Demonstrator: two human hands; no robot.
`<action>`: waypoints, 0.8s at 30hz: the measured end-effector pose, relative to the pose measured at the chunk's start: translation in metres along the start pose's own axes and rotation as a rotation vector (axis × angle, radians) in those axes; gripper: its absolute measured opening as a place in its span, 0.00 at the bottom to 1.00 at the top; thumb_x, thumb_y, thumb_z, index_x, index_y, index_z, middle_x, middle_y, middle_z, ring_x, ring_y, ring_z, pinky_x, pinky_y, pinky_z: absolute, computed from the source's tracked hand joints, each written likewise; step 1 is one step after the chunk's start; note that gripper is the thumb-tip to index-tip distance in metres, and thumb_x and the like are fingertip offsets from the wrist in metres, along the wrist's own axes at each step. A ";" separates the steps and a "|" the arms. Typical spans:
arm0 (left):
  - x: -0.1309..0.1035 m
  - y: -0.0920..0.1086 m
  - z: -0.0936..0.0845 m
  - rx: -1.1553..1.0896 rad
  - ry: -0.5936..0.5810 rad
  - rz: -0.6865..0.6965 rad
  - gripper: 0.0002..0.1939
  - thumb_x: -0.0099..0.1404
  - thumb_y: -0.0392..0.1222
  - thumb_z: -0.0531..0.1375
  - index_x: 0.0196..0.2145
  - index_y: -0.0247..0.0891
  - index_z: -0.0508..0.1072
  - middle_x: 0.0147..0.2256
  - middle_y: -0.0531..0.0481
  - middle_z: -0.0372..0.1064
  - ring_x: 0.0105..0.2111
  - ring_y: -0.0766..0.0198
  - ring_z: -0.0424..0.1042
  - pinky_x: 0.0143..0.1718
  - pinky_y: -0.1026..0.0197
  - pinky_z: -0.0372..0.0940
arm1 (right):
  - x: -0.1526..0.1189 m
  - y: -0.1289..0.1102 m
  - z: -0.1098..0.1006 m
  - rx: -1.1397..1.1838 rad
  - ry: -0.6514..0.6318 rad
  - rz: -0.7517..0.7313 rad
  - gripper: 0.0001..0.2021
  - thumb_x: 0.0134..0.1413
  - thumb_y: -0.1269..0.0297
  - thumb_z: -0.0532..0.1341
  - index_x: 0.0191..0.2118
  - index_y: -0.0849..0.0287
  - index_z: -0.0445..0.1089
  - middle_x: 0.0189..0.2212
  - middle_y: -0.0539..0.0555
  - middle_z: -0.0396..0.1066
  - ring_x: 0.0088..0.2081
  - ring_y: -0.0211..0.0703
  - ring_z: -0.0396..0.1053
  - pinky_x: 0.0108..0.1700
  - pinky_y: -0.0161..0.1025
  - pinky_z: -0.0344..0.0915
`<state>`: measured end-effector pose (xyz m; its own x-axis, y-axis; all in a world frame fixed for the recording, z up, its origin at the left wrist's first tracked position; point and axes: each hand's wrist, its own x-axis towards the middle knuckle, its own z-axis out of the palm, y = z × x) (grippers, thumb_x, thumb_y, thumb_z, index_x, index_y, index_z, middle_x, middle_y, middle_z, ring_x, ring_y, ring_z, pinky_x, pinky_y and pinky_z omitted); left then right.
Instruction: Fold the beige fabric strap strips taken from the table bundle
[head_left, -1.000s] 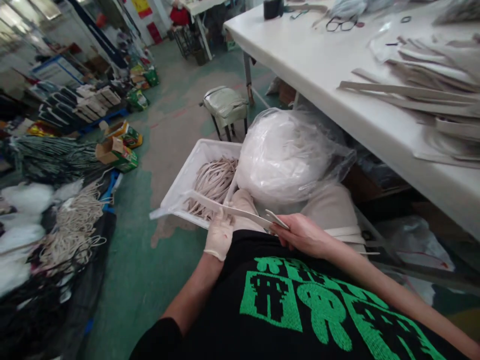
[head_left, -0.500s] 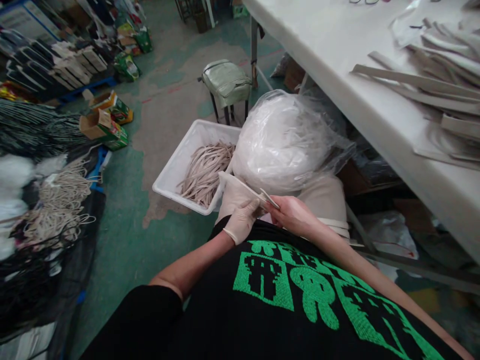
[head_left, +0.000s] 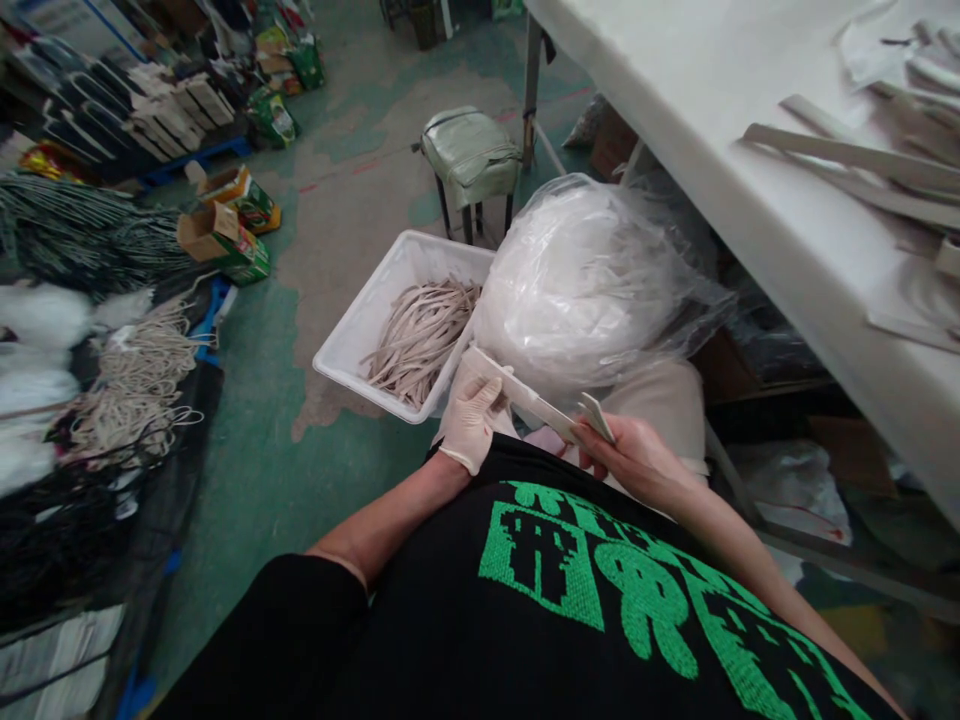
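A flat pale strip (head_left: 541, 408) stretches between my two hands, low in front of my body. My left hand (head_left: 472, 420), in a thin whitish glove, pinches it near its left end. Bare, my right hand (head_left: 637, 458) grips the other end, where a short piece sticks up past the fingers. Just beyond the left hand is a white plastic bin (head_left: 346, 345) with a heap of beige strips (head_left: 424, 345) in it. Behind the strip, a big clear plastic bag (head_left: 577, 285) bulges with whitish material above my lap.
At right runs a white-topped table (head_left: 697, 100) with more beige strips (head_left: 847, 155) on it. Past the bin stands a stool (head_left: 471, 155) with a greenish cover. Cord bundles (head_left: 142, 375) and open cartons (head_left: 225, 240) line the floor at left.
My hands have moved apart: the right hand has gone rightward and the left slightly left, so a longer stretch of strip shows between them. The whole view has shifted a little.
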<state>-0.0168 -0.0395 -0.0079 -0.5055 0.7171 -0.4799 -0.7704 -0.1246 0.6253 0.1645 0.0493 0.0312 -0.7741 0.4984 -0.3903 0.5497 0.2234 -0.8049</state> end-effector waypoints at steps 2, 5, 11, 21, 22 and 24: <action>-0.005 -0.001 0.001 0.063 -0.030 0.009 0.13 0.51 0.38 0.73 0.36 0.38 0.81 0.37 0.49 0.81 0.39 0.62 0.78 0.46 0.61 0.68 | 0.002 -0.001 0.003 -0.023 0.023 0.000 0.25 0.65 0.43 0.47 0.28 0.56 0.66 0.21 0.53 0.73 0.21 0.41 0.69 0.25 0.37 0.61; -0.009 -0.006 0.000 0.191 -0.123 -0.007 0.11 0.52 0.42 0.73 0.34 0.37 0.82 0.37 0.48 0.81 0.39 0.60 0.77 0.47 0.58 0.68 | 0.012 -0.007 0.007 -0.079 0.053 -0.016 0.24 0.66 0.44 0.46 0.27 0.55 0.65 0.20 0.52 0.71 0.21 0.42 0.69 0.26 0.37 0.61; -0.001 0.000 -0.006 0.174 -0.058 0.140 0.12 0.51 0.41 0.73 0.35 0.39 0.83 0.38 0.50 0.81 0.41 0.61 0.77 0.53 0.59 0.66 | 0.010 -0.005 0.000 -0.015 0.034 -0.001 0.25 0.65 0.43 0.47 0.28 0.55 0.66 0.22 0.53 0.73 0.22 0.42 0.70 0.26 0.37 0.62; -0.003 -0.012 -0.001 0.230 -0.124 0.074 0.13 0.50 0.43 0.74 0.34 0.38 0.83 0.37 0.48 0.81 0.39 0.59 0.76 0.51 0.58 0.66 | 0.001 0.004 0.003 0.010 0.094 0.018 0.24 0.65 0.42 0.49 0.30 0.55 0.67 0.20 0.52 0.72 0.20 0.42 0.68 0.25 0.37 0.63; -0.003 -0.012 -0.002 0.239 -0.128 0.084 0.13 0.51 0.43 0.74 0.35 0.38 0.83 0.37 0.47 0.81 0.40 0.58 0.76 0.52 0.57 0.66 | 0.000 0.003 0.002 0.016 0.094 0.017 0.24 0.64 0.42 0.49 0.30 0.56 0.67 0.20 0.52 0.71 0.20 0.41 0.68 0.25 0.37 0.63; -0.007 -0.013 -0.001 0.261 -0.165 0.062 0.15 0.50 0.44 0.74 0.36 0.37 0.83 0.38 0.46 0.81 0.41 0.57 0.76 0.52 0.55 0.65 | -0.002 0.001 0.001 -0.017 0.120 -0.002 0.24 0.64 0.41 0.50 0.29 0.56 0.67 0.19 0.51 0.70 0.19 0.41 0.67 0.24 0.36 0.61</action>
<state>-0.0043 -0.0436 -0.0135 -0.4623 0.8178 -0.3426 -0.6033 -0.0070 0.7975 0.1665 0.0480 0.0305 -0.7325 0.5944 -0.3320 0.5546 0.2382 -0.7973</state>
